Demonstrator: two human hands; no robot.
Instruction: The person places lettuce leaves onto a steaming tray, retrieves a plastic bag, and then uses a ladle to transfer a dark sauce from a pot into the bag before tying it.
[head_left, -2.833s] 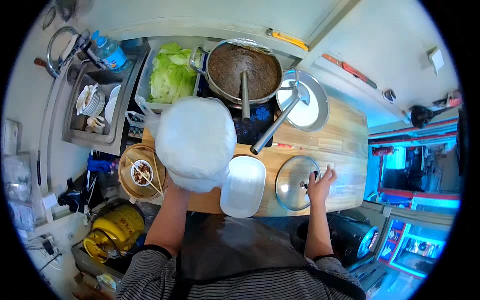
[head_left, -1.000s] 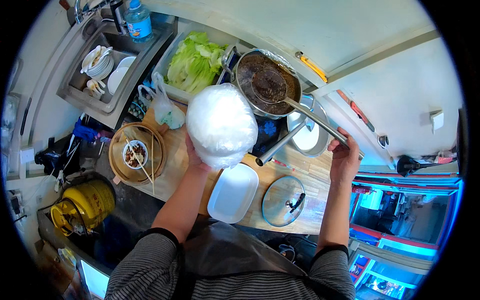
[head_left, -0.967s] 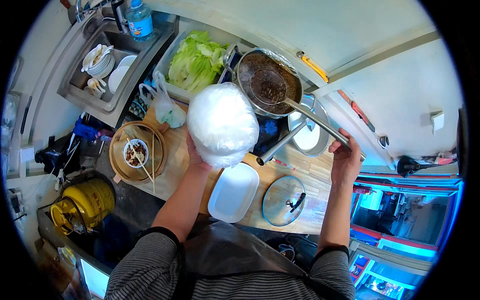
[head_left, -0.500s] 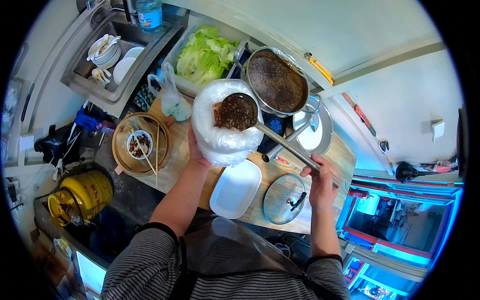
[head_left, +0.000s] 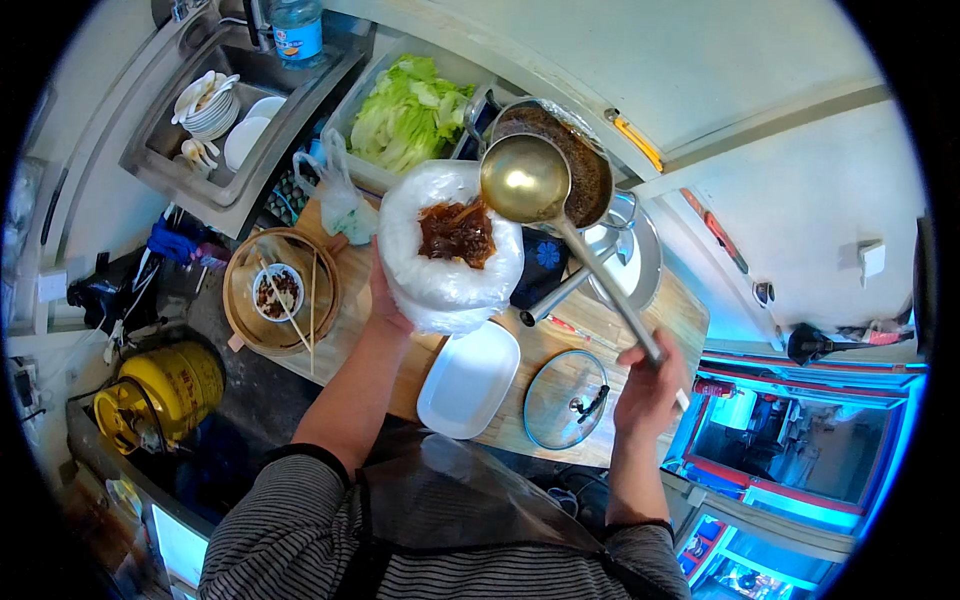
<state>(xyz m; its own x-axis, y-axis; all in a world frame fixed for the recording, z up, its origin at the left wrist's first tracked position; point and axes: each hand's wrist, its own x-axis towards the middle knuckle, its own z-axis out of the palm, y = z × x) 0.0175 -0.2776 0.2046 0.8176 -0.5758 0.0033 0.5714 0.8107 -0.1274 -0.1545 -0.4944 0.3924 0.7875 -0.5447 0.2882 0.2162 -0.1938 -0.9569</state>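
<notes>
My left hand [head_left: 385, 300] supports the left side of a round bowl [head_left: 405, 215] wrapped in clear plastic, its fingers partly hidden by it. Dark brown stewed food [head_left: 458, 236] with sauce lies in the bowl's middle. In my right hand [head_left: 648, 385] is the handle of a long metal ladle [head_left: 525, 180]. The ladle's round head, bare shiny metal, hangs over the gap between the wrapped bowl and a large pot [head_left: 592, 170] of dark brown liquid, covering part of both.
A white oblong tray [head_left: 470, 382] and a glass lid [head_left: 566, 400] lie on the wooden table. Behind stands a tub of lettuce [head_left: 410, 115]. A bamboo steamer [head_left: 240, 325] holds a small bowl and chopsticks. At right are a metal basin [head_left: 650, 265] and another metal handle [head_left: 548, 305].
The ladle, full of brown food over the wrapped bowl before, has moved right toward the pot and shows bare metal. Brown food now sits uncovered in the bowl. My right hand shifted slightly nearer.
</notes>
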